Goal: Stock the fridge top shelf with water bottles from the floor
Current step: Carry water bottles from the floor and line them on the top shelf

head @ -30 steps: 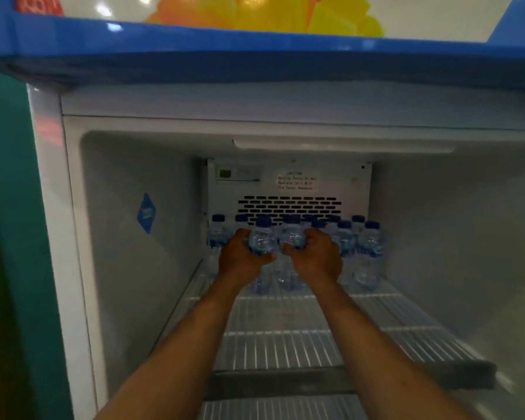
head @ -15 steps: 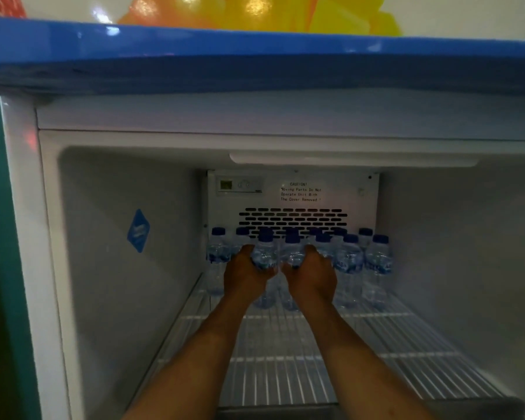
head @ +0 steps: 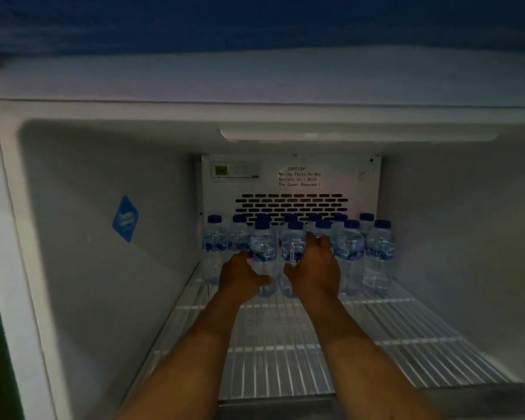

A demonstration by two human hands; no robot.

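**Two more bottles go to the back of the top shelf**

Two bare forearms reach in over the near, unfilled stretch of the white wire fridge shelf [head: 406,344], which runs back to a cluster of small clear plastic water bottles with blue caps [head: 350,253] standing upright along the far wall. The left hand [head: 241,275] curls around the lower body of a clear blue-capped bottle [head: 262,250] at the front of the cluster, left of centre. The right hand [head: 314,268] is just beside it, its thumb against a second clear bottle with a blue label [head: 291,247] and its fingers reaching up past the bottle's right side; whether they fully clasp it cannot be told from this angle. Both bottles look to be standing on the wire. Behind the row, the white rear panel with dark vent slots [head: 291,204] carries a caution notice.

The step appears to be seating the pair. Done well, each base sits flat across the wires, snug against its neighbours, and the fingers slip away straight toward the near edge so nothing behind tips. The vent slots are best left uncovered.
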